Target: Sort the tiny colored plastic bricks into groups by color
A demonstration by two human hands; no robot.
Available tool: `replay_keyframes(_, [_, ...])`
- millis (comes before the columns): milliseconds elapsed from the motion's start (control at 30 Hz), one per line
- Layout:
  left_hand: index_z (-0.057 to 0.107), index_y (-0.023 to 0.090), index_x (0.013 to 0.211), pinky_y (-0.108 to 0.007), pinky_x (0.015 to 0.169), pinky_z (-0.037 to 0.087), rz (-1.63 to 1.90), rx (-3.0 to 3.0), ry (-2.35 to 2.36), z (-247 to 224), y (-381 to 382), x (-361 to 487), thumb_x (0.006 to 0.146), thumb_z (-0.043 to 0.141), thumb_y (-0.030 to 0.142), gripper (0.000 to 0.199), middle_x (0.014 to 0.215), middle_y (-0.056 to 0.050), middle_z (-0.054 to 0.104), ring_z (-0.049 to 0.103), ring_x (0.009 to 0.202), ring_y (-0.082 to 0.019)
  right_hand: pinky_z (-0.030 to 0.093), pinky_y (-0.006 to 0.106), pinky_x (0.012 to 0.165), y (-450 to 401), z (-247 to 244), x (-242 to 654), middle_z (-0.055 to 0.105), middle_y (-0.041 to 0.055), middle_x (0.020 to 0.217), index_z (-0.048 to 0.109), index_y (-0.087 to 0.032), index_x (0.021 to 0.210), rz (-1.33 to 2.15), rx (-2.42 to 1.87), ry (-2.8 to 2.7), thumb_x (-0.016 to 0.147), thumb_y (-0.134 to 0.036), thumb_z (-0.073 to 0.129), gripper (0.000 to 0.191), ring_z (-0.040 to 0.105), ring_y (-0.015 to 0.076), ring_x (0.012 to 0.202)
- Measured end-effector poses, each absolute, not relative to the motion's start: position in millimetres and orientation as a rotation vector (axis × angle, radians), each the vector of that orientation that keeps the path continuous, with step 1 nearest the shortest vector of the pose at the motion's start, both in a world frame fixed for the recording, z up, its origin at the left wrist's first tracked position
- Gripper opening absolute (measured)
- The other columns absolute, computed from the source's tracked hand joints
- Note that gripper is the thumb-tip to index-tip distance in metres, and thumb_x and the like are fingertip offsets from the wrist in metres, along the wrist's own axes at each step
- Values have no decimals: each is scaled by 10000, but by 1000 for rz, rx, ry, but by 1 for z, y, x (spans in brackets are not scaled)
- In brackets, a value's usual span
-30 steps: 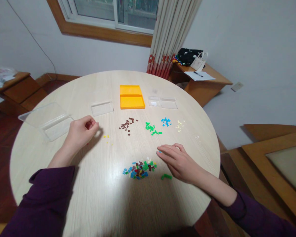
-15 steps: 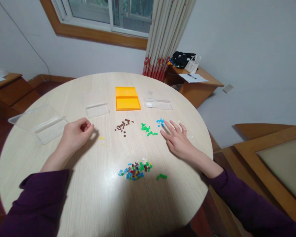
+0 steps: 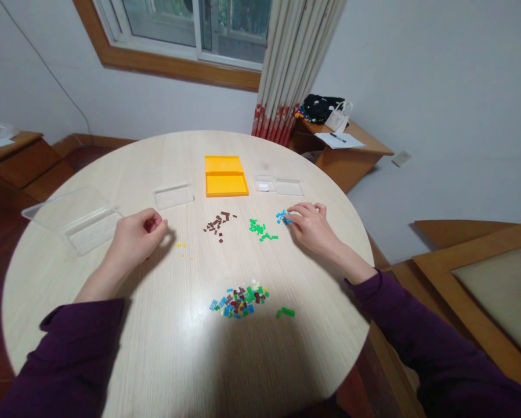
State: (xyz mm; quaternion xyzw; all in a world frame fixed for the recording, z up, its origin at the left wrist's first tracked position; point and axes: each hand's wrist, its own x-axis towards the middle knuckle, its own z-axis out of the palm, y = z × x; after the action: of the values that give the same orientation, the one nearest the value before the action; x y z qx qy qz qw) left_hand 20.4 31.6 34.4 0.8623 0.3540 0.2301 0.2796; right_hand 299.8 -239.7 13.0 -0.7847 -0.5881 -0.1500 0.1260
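Observation:
My right hand (image 3: pixel 311 227) is at the small pile of blue toy bricks (image 3: pixel 281 217), with thumb and index finger drawn together at its right edge. A blue brick lies at those fingertips, partly covered. On the left, my left hand (image 3: pixel 136 235) hovers close to the tabletop, its fingers curled in and the thumb against them. What it may hold is hidden. A few tiny yellow bricks (image 3: pixel 181 245) lie right of it, and a red piece (image 3: pixel 147 258) peeks out below it. Between the hands are brown bricks (image 3: pixel 219 223) and green bricks (image 3: pixel 257 227).
A mixed heap of bricks (image 3: pixel 238 302) lies nearer me, with loose green bricks (image 3: pixel 288 312) beside it. Toward the back stand an open yellow case (image 3: pixel 227 185), a clear tray (image 3: pixel 173 196) and a small clear box (image 3: pixel 289 186). A larger clear box (image 3: pixel 93 232) is left.
My right hand has shifted slightly; its spread fingers have drawn together at the blue bricks. The left hand keeps its closed shape in nearly the same place.

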Motion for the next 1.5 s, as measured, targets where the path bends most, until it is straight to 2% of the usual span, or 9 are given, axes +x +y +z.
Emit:
replay_keyframes(133, [464,222,594,-291,579,309,628,2321,943,35,32,21,706,471,430,236,522,25,465,418,524,-133,293,474,859,-240,10,303,743,96,1006,735,-224,962,-407,-2279,-1672,905,-138,472,283,569,286,1004])
replay_keyframes(333, [471,217,599,-285,580,308,615,2312,949,37,31,21,712,483,401,216,528,29,466,410,523,-127,331,469,829,-243,13,296,746,83,966,719,-230,948,-422,-2266,-1664,931,-159,461,269,594,279,966])
replay_keyframes(500, [476,213,617,-279,593,324,607,2307,958,36,30,20,727,487,399,216,546,25,486,439,547,-132,432,427,873,-256,17,267,727,75,1006,699,-216,1034,-210,-2099,-1878,926,-112,424,313,633,228,974])
replay_keyframes(700, [471,210,608,-272,597,321,587,2326,973,36,29,21,736,484,374,208,547,30,484,434,551,-126,535,400,875,-241,2,253,690,138,1027,685,-137,1052,-88,-1979,-1913,882,-66,423,320,632,226,977])
replay_keyframes(867, [479,210,620,-274,593,319,591,2299,985,37,30,20,740,490,364,196,550,30,488,434,551,-125,550,395,844,-228,4,259,687,135,961,674,-143,965,-103,-1908,-1930,890,-56,392,304,632,221,918])
replay_keyframes(1067, [476,207,607,-274,593,311,620,2326,966,38,30,20,735,493,337,182,537,34,472,416,544,-118,540,372,767,-246,5,266,670,110,853,634,-164,848,-141,-2026,-1803,875,-34,376,290,617,209,830])
replay_keyframes(1300, [478,203,616,-259,596,323,609,2318,972,38,29,20,739,498,328,176,541,33,484,432,551,-120,551,398,857,-233,4,266,710,111,976,655,-167,984,-161,-1944,-1869,885,-41,370,327,651,208,928])
replay_keyframes(1500, [486,202,625,-260,599,332,623,2314,978,39,27,20,739,498,327,169,557,31,494,447,556,-118,542,373,801,-284,27,229,704,87,944,627,-170,1086,-232,-1726,-1981,872,-23,422,331,633,201,919])
